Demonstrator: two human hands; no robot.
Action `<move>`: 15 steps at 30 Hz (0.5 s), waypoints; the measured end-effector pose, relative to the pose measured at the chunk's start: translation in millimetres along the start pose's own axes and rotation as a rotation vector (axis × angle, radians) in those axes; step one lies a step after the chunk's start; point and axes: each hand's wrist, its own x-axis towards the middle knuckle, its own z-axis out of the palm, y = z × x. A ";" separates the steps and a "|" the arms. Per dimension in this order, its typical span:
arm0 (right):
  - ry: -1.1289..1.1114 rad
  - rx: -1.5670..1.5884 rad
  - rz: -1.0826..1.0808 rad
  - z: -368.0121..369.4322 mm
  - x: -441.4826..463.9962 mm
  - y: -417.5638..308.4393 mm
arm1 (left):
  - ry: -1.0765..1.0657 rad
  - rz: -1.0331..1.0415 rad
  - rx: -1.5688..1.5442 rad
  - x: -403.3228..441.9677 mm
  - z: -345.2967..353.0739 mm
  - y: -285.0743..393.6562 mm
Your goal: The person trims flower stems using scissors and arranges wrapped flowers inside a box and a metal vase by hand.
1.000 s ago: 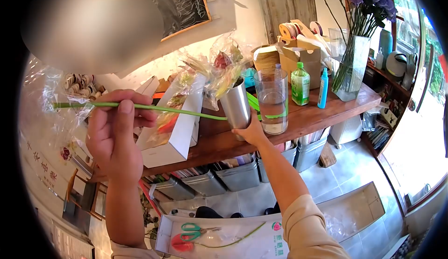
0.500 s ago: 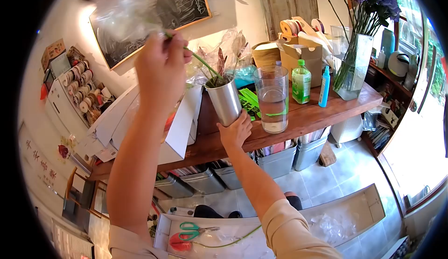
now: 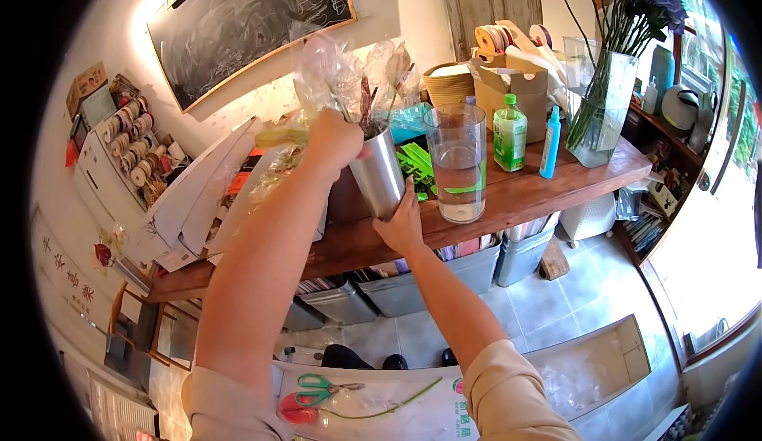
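Note:
A silver metal vase [image 3: 376,173] leans slightly on the wooden table's front edge, with my right hand [image 3: 401,223] wrapped around its lower part. At its rim, the closed fingers of my left hand [image 3: 337,138] grip a flower stem, which they mostly hide. Above that hand rises a pale pink flower head [image 3: 319,64] in clear plastic wrap. Other wrapped stems and dark reddish leaves [image 3: 367,100] stick out of the vase. Just right of it stands a clear glass cylinder [image 3: 460,167] partly filled with water.
On the table [image 3: 516,187] are a green-labelled bottle [image 3: 509,135], a blue bottle [image 3: 550,146], a cardboard box [image 3: 516,96] and a tall glass vase of purple flowers [image 3: 607,103]. White boxes [image 3: 186,203] lie left. Below, a long box [image 3: 381,421] holds scissors [image 3: 317,389] and a red flower [image 3: 298,409].
My left hand has come down from above the vase to its rim, lowering the wrapped flower. My right hand stays on the vase's lower part.

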 end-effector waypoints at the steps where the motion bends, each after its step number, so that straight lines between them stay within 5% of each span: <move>1: -0.009 0.006 -0.008 -2.0 -0.2 0.8 | -0.024 -0.031 -0.023 -3.8 3.7 -5.4; 6: 0.005 0.028 -0.040 -4.5 -1.4 0.6 | 0.165 0.132 -0.556 -66.7 29.6 -27.9; 8: 0.034 -0.003 -0.026 -0.8 -1.8 -2.1 | 0.239 0.022 -0.842 -104.9 38.4 -34.1; 15: 0.082 -0.125 0.059 13.7 -7.0 -8.1 | -0.433 -0.047 -0.498 -197.4 -3.5 -83.0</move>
